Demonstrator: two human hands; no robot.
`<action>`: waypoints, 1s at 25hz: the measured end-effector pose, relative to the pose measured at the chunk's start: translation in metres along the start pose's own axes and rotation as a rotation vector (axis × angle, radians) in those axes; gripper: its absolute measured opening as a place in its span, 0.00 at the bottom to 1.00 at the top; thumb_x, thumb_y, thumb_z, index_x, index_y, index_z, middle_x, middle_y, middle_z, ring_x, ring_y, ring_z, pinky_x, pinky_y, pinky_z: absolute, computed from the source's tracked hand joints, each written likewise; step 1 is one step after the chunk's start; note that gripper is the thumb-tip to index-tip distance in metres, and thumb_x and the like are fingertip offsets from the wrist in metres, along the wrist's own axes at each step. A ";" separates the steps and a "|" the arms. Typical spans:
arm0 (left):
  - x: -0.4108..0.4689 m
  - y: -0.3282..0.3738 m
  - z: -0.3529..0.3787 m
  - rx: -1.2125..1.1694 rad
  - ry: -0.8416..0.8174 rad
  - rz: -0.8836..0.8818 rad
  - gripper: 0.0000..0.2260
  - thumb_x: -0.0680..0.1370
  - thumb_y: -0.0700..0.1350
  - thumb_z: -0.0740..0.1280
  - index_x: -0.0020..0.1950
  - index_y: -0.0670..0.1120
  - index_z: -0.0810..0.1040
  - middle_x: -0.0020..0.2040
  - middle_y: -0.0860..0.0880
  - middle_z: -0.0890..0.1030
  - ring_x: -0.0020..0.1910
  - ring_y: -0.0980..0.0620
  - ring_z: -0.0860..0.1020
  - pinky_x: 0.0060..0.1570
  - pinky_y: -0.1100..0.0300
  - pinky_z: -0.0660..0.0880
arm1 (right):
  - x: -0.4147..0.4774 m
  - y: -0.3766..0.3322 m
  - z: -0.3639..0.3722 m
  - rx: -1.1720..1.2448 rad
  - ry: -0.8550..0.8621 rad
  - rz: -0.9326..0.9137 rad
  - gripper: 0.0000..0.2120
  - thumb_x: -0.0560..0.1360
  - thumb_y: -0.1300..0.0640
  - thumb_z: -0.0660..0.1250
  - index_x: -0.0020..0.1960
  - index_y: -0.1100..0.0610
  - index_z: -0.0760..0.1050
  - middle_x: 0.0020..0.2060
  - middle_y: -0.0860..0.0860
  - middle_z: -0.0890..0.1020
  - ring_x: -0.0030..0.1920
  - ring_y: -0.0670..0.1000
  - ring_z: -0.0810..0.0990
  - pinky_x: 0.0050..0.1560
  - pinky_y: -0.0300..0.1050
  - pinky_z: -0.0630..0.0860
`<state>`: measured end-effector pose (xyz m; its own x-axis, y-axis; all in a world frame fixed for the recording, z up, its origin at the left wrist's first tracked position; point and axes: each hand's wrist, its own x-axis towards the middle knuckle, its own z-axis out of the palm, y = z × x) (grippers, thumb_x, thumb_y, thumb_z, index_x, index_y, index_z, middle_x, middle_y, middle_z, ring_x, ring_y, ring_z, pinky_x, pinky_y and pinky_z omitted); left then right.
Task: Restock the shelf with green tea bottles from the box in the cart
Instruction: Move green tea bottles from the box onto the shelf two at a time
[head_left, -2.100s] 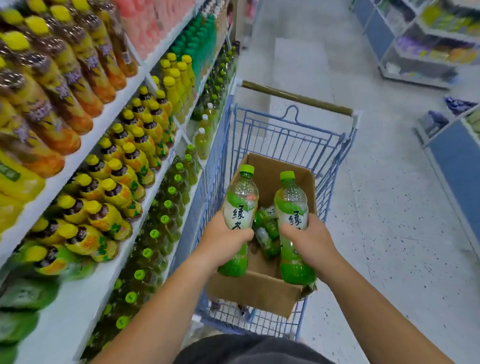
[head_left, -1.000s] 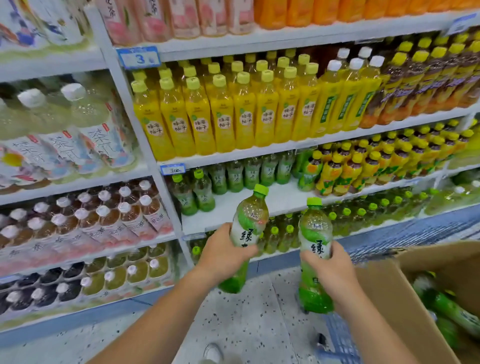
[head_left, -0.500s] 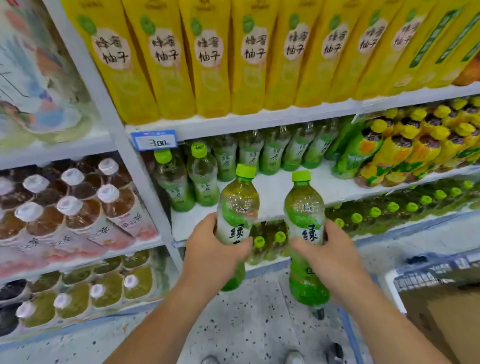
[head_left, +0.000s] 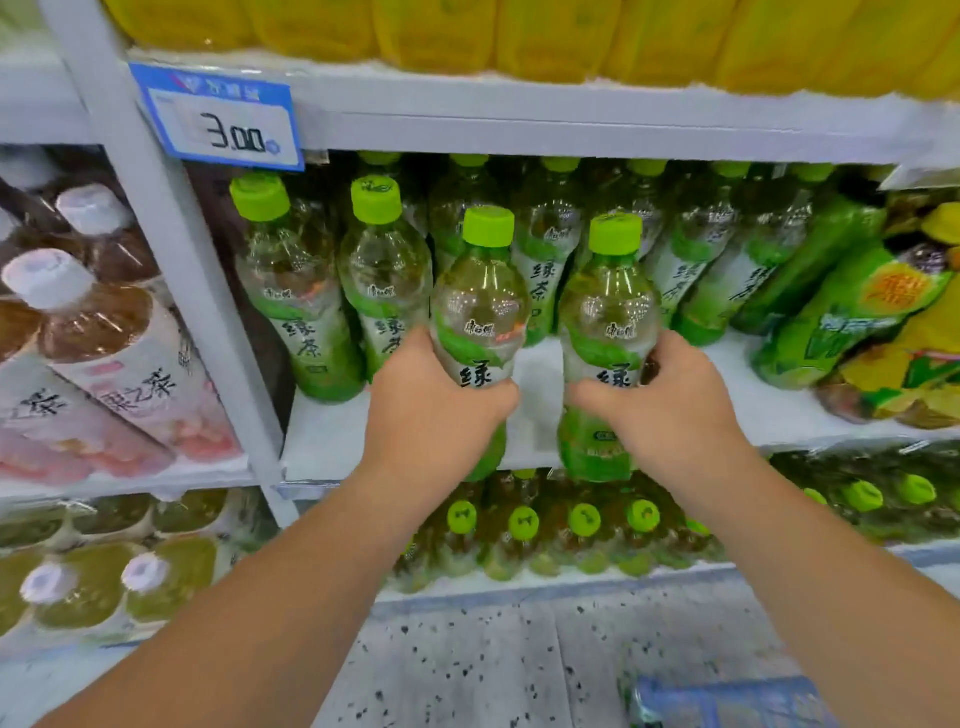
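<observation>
I hold two green tea bottles upright at the front edge of the white shelf. My left hand grips the left bottle around its lower label. The right bottle is in my right hand, also gripped low. Both have lime-green caps and clear tops. Two green tea bottles stand on the shelf to the left, and a row of them lines the back. The bottoms of my two bottles hang just in front of the shelf lip.
A blue price tag reading 3.00 hangs above left. Brown tea bottles fill the left bay behind a white upright. Green and yellow bottles lean at right. More green-capped bottles fill the shelf below. The blue cart's corner shows at bottom.
I turned from the cart to the shelf and moved in close. Both hands have carried the two bottles forward and up to the green tea shelf's front edge.
</observation>
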<state>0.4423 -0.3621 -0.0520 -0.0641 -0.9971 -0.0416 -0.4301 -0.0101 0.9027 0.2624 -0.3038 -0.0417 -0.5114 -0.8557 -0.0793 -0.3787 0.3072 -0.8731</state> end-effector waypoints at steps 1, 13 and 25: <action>0.003 0.001 0.004 0.005 0.018 0.028 0.17 0.63 0.50 0.78 0.48 0.54 0.76 0.37 0.59 0.80 0.34 0.64 0.77 0.29 0.69 0.68 | 0.008 0.000 0.001 0.022 0.003 -0.029 0.17 0.63 0.51 0.80 0.50 0.44 0.79 0.41 0.38 0.85 0.39 0.38 0.82 0.40 0.42 0.78; 0.009 -0.026 0.025 -0.015 0.052 0.188 0.24 0.68 0.48 0.79 0.58 0.59 0.70 0.48 0.66 0.79 0.49 0.73 0.76 0.42 0.79 0.70 | 0.030 0.044 0.014 0.144 -0.095 -0.197 0.25 0.67 0.49 0.81 0.61 0.42 0.77 0.52 0.38 0.85 0.53 0.39 0.83 0.56 0.43 0.79; -0.011 -0.070 0.045 0.087 0.256 0.073 0.22 0.72 0.55 0.77 0.62 0.48 0.81 0.54 0.52 0.78 0.50 0.60 0.78 0.52 0.64 0.77 | 0.038 0.079 0.026 -0.051 -0.212 -0.166 0.21 0.70 0.50 0.79 0.53 0.34 0.72 0.45 0.24 0.78 0.50 0.24 0.73 0.41 0.21 0.70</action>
<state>0.4324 -0.3471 -0.1347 0.1270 -0.9818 0.1412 -0.5087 0.0578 0.8590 0.2334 -0.3230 -0.1259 -0.2685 -0.9624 -0.0410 -0.4850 0.1718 -0.8575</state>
